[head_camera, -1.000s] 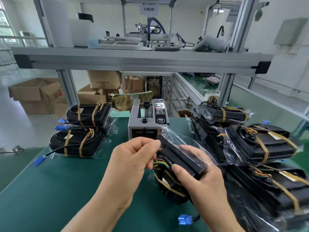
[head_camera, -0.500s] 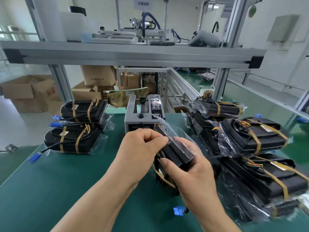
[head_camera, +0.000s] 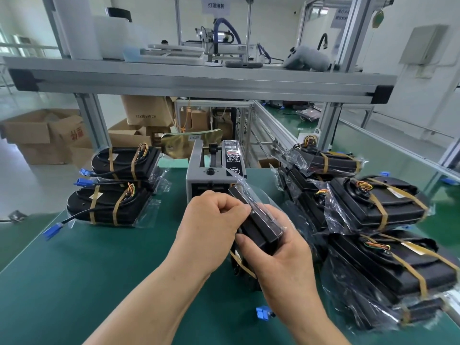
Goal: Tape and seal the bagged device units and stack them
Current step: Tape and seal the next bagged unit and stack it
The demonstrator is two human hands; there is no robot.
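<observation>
A black device unit in a clear plastic bag (head_camera: 258,227) stands on edge in the middle of the green bench. My left hand (head_camera: 211,220) pinches the bag's loose plastic against the unit's top edge. My right hand (head_camera: 281,255) grips the unit from the right and below. Its blue connector (head_camera: 263,313) lies on the mat under my right wrist. Right behind the unit stands the grey tape dispenser (head_camera: 211,175). Two taped, bagged units (head_camera: 117,192) are stacked at the left. Several bagged units (head_camera: 378,220) are piled at the right.
An aluminium shelf (head_camera: 199,80) with equipment spans overhead on posts. Cardboard boxes (head_camera: 44,135) sit on the floor beyond the bench's left edge. Open green mat (head_camera: 87,270) lies in front of the left stack. A conveyor rail (head_camera: 273,130) runs back on the right.
The unit was drawn slightly closer to the tape dispenser and my left fingers curled tighter over the bag's plastic at its top edge. The camera tilted a little; the stacks stayed put.
</observation>
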